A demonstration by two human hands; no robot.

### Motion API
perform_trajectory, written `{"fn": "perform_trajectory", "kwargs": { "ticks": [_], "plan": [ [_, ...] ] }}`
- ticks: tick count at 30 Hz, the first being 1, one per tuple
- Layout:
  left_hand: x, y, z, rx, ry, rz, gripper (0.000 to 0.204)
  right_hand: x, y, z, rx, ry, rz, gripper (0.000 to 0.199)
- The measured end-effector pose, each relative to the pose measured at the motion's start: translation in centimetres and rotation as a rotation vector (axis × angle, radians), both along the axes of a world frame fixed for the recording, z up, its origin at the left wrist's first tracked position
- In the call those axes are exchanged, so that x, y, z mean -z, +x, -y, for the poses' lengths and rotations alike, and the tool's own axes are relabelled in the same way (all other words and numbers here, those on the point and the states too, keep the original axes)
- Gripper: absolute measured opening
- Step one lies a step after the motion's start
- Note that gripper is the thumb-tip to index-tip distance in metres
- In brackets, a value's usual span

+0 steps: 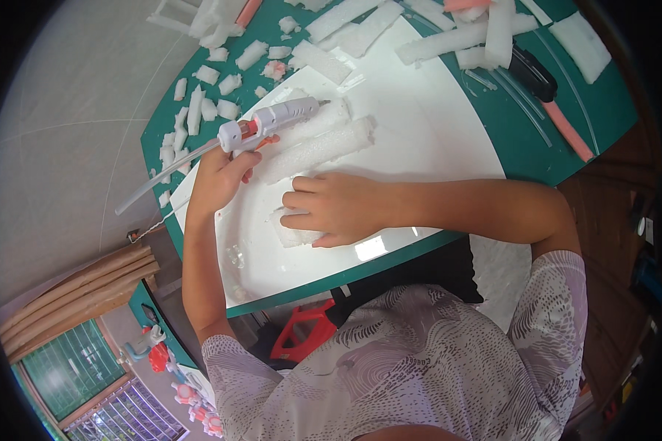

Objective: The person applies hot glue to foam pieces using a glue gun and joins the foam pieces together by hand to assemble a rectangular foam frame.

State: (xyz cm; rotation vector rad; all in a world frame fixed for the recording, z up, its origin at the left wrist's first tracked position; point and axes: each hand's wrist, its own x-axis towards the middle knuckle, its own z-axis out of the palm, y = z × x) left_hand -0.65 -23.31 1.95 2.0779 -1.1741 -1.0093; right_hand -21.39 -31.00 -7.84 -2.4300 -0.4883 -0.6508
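Note:
My left hand (222,175) is wrapped around the handle of a white glue gun (283,114), its nozzle pointing right and away from me. A long clear glue stick (158,180) sticks out of its back end. Under the gun's front lie two long white foam strips, the nearer foam strip (320,153) set at a slant on the white board (434,125). My right hand (338,208) rests closer to me, its fingers curled over a small white foam block (293,229) on the board. The palm hides part of that block.
Small foam chunks (228,84) litter the green tabletop (485,140) at the far left. Longer foam pieces (463,40) are heaped at the far right, beside a black-handled tool (533,73) with a pink strip (570,134) and clear glue sticks (518,95). A twisted white cord (158,224) crosses the left edge.

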Motion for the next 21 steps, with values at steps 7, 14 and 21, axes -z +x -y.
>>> {"fn": "perform_trajectory", "kwargs": {
  "ticks": [7,14,21],
  "plan": [
    [-1.0,1.0,-2.2,-0.081,-0.187,0.041,0.038,-0.2,-0.1,-0.1,0.002,-0.006,0.001,0.057],
    [0.6,3.8,-10.5,-0.045,-0.327,0.299,0.038,-0.3,-0.3,0.1,0.019,-0.019,0.006,0.068],
    [4.7,4.4,-17.8,-0.199,-0.277,0.383,0.055,-0.9,-0.3,0.3,-0.015,0.035,-0.034,0.062]
  ]
}}
